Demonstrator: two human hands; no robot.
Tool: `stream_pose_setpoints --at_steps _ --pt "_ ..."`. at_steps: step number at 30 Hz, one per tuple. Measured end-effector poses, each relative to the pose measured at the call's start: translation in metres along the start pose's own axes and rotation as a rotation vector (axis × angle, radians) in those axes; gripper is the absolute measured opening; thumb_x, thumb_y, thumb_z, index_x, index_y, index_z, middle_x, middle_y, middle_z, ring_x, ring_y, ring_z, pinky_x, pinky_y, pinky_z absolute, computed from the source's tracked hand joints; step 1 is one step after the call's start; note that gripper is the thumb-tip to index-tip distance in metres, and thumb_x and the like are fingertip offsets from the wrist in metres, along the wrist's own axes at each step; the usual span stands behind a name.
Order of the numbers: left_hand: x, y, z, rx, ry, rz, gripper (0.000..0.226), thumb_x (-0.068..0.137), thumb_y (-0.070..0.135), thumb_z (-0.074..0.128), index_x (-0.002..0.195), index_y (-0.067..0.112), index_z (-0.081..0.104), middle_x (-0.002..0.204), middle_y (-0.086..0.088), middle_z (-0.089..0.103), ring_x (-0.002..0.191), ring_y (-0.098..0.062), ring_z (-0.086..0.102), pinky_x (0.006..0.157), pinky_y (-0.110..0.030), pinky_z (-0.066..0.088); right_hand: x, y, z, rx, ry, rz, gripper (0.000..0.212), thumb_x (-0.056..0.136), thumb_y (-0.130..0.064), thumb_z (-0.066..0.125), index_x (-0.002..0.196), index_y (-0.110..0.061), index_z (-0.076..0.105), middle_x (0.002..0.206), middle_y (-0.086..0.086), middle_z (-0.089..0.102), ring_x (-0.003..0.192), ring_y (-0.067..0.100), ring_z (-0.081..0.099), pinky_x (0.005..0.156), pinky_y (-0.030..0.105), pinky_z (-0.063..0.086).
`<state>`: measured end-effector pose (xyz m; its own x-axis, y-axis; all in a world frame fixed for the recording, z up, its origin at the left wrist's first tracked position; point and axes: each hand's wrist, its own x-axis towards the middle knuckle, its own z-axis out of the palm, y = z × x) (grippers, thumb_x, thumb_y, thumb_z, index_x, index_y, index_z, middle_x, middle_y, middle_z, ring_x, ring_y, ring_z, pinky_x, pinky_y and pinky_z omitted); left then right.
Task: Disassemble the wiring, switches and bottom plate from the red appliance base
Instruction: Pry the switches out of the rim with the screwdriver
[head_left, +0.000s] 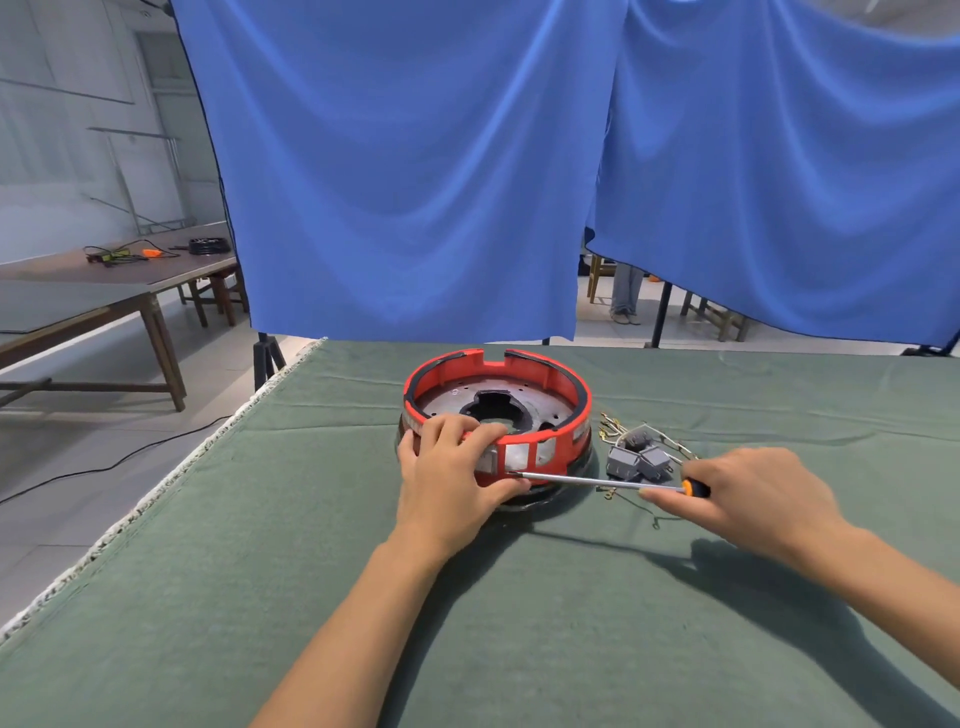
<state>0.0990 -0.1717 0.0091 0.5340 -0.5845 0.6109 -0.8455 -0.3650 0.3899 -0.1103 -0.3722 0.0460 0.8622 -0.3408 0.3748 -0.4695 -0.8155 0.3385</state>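
prying at the red base on the green cloth

the red appliance base (563, 384) is sitting mid-table; the left hand (452, 470) is curling over its near rim, steadying it, while the right hand (748, 491) is gripping the screwdriver (597, 480), shaft lying left-right, tip at the near wall. the removed switches (636, 460) are lying just right.

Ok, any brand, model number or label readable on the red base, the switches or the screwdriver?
None readable.
Red base: no print shows on its wall or the grey plate inside.
Grey switches: any markings too small to make out.
Screwdriver: no lettering visible on shaft or orange-black handle.
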Motion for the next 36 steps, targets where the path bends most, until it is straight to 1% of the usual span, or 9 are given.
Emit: stream_pose_setpoints --at_steps 5,8,11,16,21,26,32,34,36 --pt "-0.002 0.01 0.008 0.135 0.056 -0.084 0.063 0.073 0.055 0.07 0.13 0.035 0.054 0.127 0.007 0.05 0.125 -0.016 0.037 0.109 -0.051 0.02 -0.002 -0.003 0.007 0.037 -0.004 0.051 0.076 0.063 -0.085 -0.006 0.055 -0.019 0.032 0.046 -0.004 0.037 0.049 0.015 0.035 0.042 0.025 0.017" --pt "-0.005 0.007 0.008 0.097 0.095 -0.052 0.065 0.069 0.054 0.074 0.127 0.031 0.057 0.131 0.003 0.051 0.125 -0.02 0.041 0.106 -0.055 0.024 0.0 -0.003 0.013 0.074 -0.01 0.067 0.077 0.062 -0.086 -0.005 0.054 -0.019 0.033 0.047 -0.004 0.038 0.051 0.015 0.037 0.042 0.026 0.017" --pt "-0.006 0.007 0.007 0.085 0.11 -0.029 0.054 0.07 0.05 0.076 0.118 0.027 0.062 0.134 -0.001 0.049 0.126 -0.023 0.042 0.106 -0.055 0.024 0.003 -0.006 0.017 0.067 -0.003 0.061 0.077 0.063 -0.086 -0.005 0.054 -0.019 0.032 0.046 -0.004 0.036 0.048 0.015 0.035 0.042 0.025 0.016" --pt "-0.005 0.01 0.006 -0.021 0.088 -0.068 0.062 0.071 0.038 0.08 0.121 0.012 0.054 0.146 -0.007 0.037 0.137 -0.024 0.033 0.108 -0.059 0.023 0.008 -0.008 0.022 0.095 0.005 0.062 0.077 0.063 -0.087 -0.004 0.055 -0.02 0.034 0.046 -0.005 0.036 0.053 0.017 0.04 0.042 0.026 0.021" --pt "-0.006 0.012 0.004 -0.027 0.093 -0.049 0.059 0.068 0.048 0.079 0.115 0.017 0.061 0.127 0.004 0.055 0.128 -0.021 0.04 0.106 -0.059 0.025 0.008 -0.01 0.028 0.147 0.012 0.069 0.074 0.065 -0.087 0.001 0.054 -0.021 0.033 0.046 -0.005 0.039 0.053 0.016 0.043 0.042 0.024 0.02" --pt "-0.002 0.016 0.01 -0.005 0.12 -0.088 0.053 0.069 0.062 0.071 0.11 0.029 0.066 0.107 0.009 0.055 0.117 -0.018 0.04 0.107 -0.058 0.022 0.008 -0.011 0.03 0.104 0.052 0.05 0.075 0.064 -0.086 -0.005 0.055 -0.02 0.03 0.045 -0.005 0.034 0.059 0.017 0.058 0.041 0.025 0.017" --pt "0.001 0.019 0.016 -0.015 0.154 -0.123 0.049 0.066 0.061 0.074 0.102 0.03 0.068 0.099 0.01 0.056 0.111 -0.018 0.039 0.102 -0.059 0.026 0.014 -0.007 0.028 0.077 0.103 0.025 0.075 0.064 -0.085 -0.006 0.056 -0.02 0.03 0.046 -0.005 0.031 0.059 0.018 0.058 0.041 0.025 0.014" --pt "0.001 0.019 0.016 -0.013 0.162 -0.124 0.048 0.065 0.061 0.074 0.101 0.029 0.068 0.098 0.01 0.055 0.11 -0.018 0.04 0.101 -0.059 0.028 0.017 -0.006 0.028 0.102 0.123 0.012 0.069 0.068 -0.084 0.001 0.054 -0.021 0.027 0.045 -0.005 0.03 0.054 0.021 0.055 0.042 0.027 0.015" --pt "0.002 0.019 0.017 -0.013 0.166 -0.13 0.047 0.065 0.061 0.075 0.099 0.029 0.069 0.097 0.009 0.056 0.109 -0.019 0.04 0.1 -0.059 0.028 0.022 -0.005 0.027 0.124 0.149 -0.026 0.063 0.074 -0.079 0.016 0.05 -0.021 0.024 0.043 -0.006 0.027 0.043 0.024 0.039 0.041 0.025 0.015"
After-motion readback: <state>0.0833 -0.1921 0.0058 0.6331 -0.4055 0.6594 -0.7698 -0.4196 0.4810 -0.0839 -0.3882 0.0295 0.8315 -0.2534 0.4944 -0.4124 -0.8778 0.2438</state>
